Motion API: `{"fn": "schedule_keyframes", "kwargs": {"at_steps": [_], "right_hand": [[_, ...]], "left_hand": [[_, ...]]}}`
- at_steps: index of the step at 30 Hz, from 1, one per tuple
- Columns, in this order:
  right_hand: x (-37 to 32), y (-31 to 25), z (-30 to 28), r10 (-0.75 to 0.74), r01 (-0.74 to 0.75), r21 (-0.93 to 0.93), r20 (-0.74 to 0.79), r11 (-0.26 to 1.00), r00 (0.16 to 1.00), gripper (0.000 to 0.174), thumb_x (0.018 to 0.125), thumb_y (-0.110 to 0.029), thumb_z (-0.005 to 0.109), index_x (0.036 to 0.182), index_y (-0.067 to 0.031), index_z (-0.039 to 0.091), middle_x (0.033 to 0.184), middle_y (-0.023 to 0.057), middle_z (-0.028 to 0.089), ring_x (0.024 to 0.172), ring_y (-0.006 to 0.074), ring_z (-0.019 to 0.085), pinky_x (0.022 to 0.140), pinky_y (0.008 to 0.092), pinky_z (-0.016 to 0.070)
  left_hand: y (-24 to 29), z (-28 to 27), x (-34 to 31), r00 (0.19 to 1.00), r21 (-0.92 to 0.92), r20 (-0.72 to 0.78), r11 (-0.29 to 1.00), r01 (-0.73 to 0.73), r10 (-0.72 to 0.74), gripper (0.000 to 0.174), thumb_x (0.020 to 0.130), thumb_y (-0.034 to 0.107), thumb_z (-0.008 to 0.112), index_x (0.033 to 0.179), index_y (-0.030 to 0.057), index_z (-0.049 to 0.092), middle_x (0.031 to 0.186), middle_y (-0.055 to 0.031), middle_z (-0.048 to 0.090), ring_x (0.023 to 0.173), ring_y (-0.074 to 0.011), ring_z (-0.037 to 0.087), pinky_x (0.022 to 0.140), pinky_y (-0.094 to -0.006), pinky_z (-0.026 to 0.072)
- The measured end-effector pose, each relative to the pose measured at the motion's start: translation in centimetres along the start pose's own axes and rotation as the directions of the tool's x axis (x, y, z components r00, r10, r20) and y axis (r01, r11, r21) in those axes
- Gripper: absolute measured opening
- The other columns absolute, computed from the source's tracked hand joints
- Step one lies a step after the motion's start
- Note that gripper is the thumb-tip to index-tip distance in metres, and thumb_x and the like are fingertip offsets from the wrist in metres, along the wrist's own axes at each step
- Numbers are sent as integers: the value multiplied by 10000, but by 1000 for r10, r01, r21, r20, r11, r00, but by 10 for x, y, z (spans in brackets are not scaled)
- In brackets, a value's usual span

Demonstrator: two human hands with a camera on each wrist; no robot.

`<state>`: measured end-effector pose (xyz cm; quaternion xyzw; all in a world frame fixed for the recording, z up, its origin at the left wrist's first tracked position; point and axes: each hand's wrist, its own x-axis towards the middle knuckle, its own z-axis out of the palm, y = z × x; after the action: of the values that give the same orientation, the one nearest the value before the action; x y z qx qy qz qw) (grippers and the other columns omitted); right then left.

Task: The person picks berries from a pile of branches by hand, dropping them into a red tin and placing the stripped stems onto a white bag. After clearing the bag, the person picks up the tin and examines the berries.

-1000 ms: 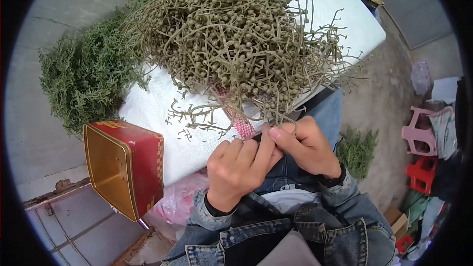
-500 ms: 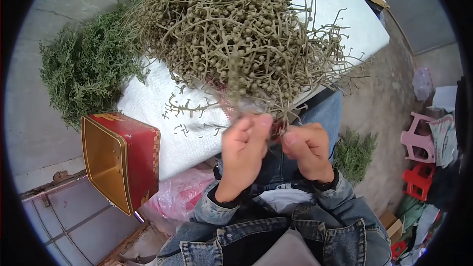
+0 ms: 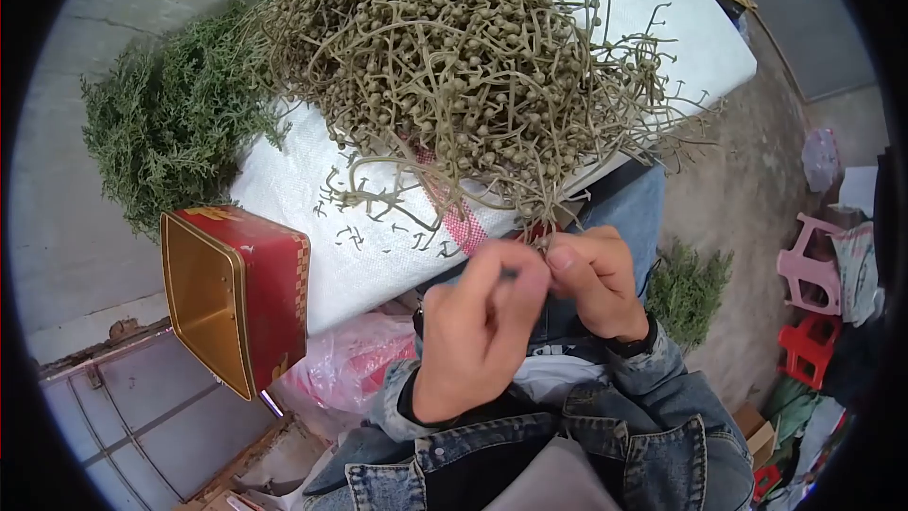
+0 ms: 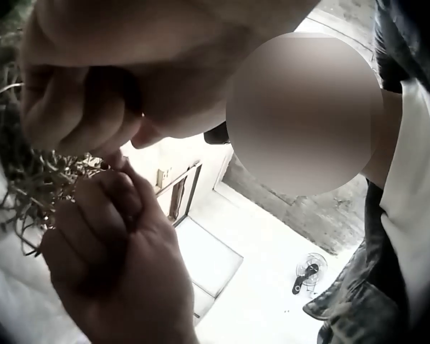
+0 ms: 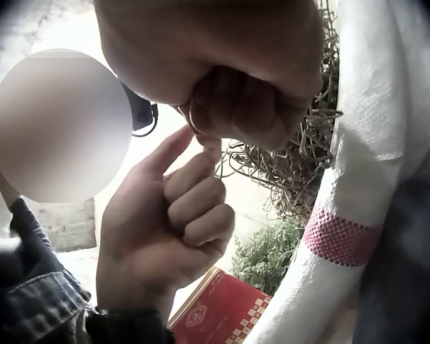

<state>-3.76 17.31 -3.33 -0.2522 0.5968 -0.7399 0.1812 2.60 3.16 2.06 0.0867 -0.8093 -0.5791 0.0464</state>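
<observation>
A large heap of dried stems with round knobs (image 3: 454, 66) lies on a white woven sack (image 3: 350, 284). At its near edge, my right hand (image 3: 605, 284) pinches a knobby stem (image 3: 544, 241) between thumb and forefinger. My left hand (image 3: 473, 331) comes in beside it, thumb and forefinger together at the right fingertips and the other fingers curled. In the right wrist view, the left hand (image 5: 172, 215) meets the right hand (image 5: 222, 64) fingertip to fingertip; what is pinched there is mostly hidden. Several short stem pieces (image 3: 378, 199) lie scattered on the sack.
An empty red tin (image 3: 274, 293) with a gold inside lies on its side at the left. Green leafy sprigs (image 3: 170, 132) are heaped behind it; another bunch (image 3: 689, 293) is on the floor. A pink stool (image 3: 809, 265) and a red stool (image 3: 809, 350) stand at the right.
My left hand pulled away leftward from the right hand, then came back to its fingertips. The right hand stays near the heap's edge. A curved stem now lies over the small pieces.
</observation>
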Motion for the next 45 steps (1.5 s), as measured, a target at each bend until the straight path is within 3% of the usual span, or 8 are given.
{"fn": "schedule_keyframes", "kwargs": {"at_steps": [5, 13, 22, 25, 29, 37, 41, 45], "right_hand": [[2, -5, -12, -40, 50, -120, 87, 991, 995, 243, 964, -123, 529, 777, 19, 595, 546, 76, 463, 443, 177, 434, 445, 293, 336], [13, -14, -21, -45, 85, -273, 151, 958, 988, 156, 941, -89, 562, 872, 13, 658, 569, 107, 522, 458, 190, 495, 455, 300, 373], [10, -6, -21, -18, 18, 5, 132, 1000, 991, 239, 969, -129, 526, 836, 32, 643, 576, 83, 551, 485, 136, 494, 478, 293, 390], [0, 12, -16, 16, -42, 516, 56, 856, 998, 295, 981, -145, 507, 752, 22, 590, 548, 53, 511, 475, 124, 461, 481, 285, 381], [0, 7, -3, 35, -14, 257, -78, 966, 996, 415, 947, -215, 510, 582, -23, 470, 483, 17, 439, 392, 149, 405, 405, 305, 290], [-2, 3, -10, -134, 129, -119, -28, 984, 991, 285, 942, -104, 556, 681, 1, 513, 540, 78, 387, 425, 224, 371, 422, 323, 293], [-4, 4, -12, -107, 105, -111, -13, 988, 994, 292, 946, -109, 555, 680, 6, 513, 539, 77, 393, 427, 218, 370, 425, 320, 294], [-3, 2, -10, -97, 92, -96, -51, 991, 994, 299, 947, -116, 559, 678, 8, 510, 535, 74, 389, 428, 216, 371, 425, 322, 290]], "left_hand": [[-12, 4, 20, 943, -401, 208, 856, 325, -260, 244, 989, 231, 534, 855, 37, 596, 677, 21, 521, 558, -19, 397, 474, -197, 266], [-14, -16, 53, 786, -318, 579, 827, 465, -219, 279, 1003, 227, 520, 850, 3, 586, 680, 23, 520, 616, -41, 426, 537, -229, 336], [-32, 5, 43, 774, -628, 598, 477, 614, -209, 318, 984, 204, 479, 700, 61, 481, 543, 32, 374, 433, -55, 270, 415, -234, 211], [-49, 9, 39, 863, -848, 505, -177, 500, 17, 353, 979, 240, 416, 669, 73, 413, 506, 38, 317, 411, -60, 246, 408, -251, 192], [-36, 2, 25, 870, -767, 456, 412, 491, -188, 372, 955, 311, 391, 667, 77, 418, 479, 41, 234, 405, -61, 175, 420, -261, 148], [-41, -5, 25, 762, -773, 632, -46, 633, -140, 333, 947, 202, 403, 643, 124, 294, 473, 39, 243, 382, -84, 177, 410, -275, 147], [-51, -3, 24, 760, -778, 622, 33, 628, 190, 330, 951, 173, 415, 646, 124, 298, 470, 44, 255, 389, -78, 201, 417, -269, 167], [-44, -2, 19, 820, -823, 565, 126, 553, 89, 335, 938, 224, 452, 653, 118, 311, 461, 45, 315, 338, -87, 233, 354, -266, 153]]}}
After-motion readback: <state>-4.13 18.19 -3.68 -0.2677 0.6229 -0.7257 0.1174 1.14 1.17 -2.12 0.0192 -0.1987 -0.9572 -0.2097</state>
